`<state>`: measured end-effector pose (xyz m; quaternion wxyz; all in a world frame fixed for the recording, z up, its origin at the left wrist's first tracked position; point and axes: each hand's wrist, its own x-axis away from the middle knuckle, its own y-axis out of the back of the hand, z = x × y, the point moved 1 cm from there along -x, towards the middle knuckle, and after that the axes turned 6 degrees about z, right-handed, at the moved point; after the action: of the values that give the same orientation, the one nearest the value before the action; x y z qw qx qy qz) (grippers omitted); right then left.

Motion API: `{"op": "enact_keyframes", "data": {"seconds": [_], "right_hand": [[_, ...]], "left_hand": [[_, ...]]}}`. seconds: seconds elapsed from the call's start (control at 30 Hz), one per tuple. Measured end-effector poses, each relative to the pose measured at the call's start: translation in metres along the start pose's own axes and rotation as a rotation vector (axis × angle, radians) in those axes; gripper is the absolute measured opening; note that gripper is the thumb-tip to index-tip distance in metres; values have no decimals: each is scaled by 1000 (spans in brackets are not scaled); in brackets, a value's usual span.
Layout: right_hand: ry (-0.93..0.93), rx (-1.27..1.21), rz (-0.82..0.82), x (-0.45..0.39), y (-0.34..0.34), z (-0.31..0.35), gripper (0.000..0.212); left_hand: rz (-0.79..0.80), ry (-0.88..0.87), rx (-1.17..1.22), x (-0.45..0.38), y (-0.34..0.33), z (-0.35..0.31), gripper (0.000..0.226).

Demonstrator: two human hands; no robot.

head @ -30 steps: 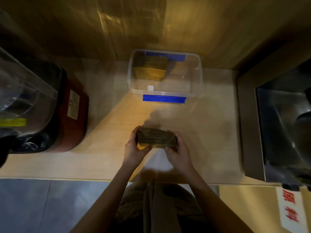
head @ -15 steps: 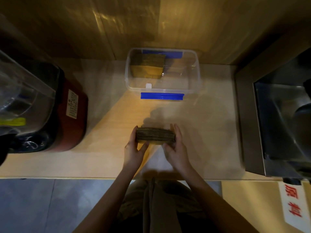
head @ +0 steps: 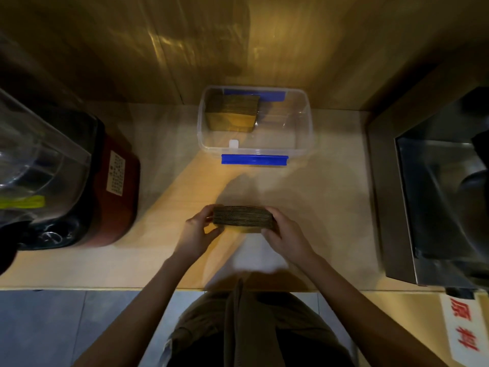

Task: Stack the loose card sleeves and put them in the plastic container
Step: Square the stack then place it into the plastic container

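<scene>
Head view — sleeve stack (head: 243, 219) between (both) hands' grip

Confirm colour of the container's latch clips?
Blue latch clips on the clear plastic container, head view.

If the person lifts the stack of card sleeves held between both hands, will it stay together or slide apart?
The stack of card sleeves is many thin separate layers, so it would probably fan or slip if squeezed unevenly. The left hand and right hand press its two ends, which likely keeps it square. It looks compact, so probably light and easy to carry to the plastic container.
</scene>
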<state>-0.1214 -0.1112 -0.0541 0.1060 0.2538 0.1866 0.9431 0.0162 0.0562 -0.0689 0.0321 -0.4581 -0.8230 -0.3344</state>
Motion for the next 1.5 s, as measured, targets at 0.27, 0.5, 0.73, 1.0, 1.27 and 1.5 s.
{"op": "enact_keyframes", "data": {"seconds": [0.27, 0.5, 0.73, 1.0, 1.27, 1.5], "right_hand": [[79, 126, 45, -29, 49, 31, 44], [190, 116, -38, -74, 104, 79, 40], [185, 151, -79, -127, 115, 90, 43], [65, 178, -38, -164, 96, 80, 47], [9, 216, -49, -182, 88, 78, 44], [-95, 250, -71, -186, 84, 80, 48]], "left_hand": [[94, -110, -231, -36, 55, -39, 35], [-23, -234, -322, -87, 112, -87, 44], [-17, -176, -409, -134, 131, -98, 50], [-19, -40, -798, -171, 121, -84, 46], [-66, -73, -901, -184, 105, -69, 37], [-188, 86, -861, -184, 103, -63, 68]]}}
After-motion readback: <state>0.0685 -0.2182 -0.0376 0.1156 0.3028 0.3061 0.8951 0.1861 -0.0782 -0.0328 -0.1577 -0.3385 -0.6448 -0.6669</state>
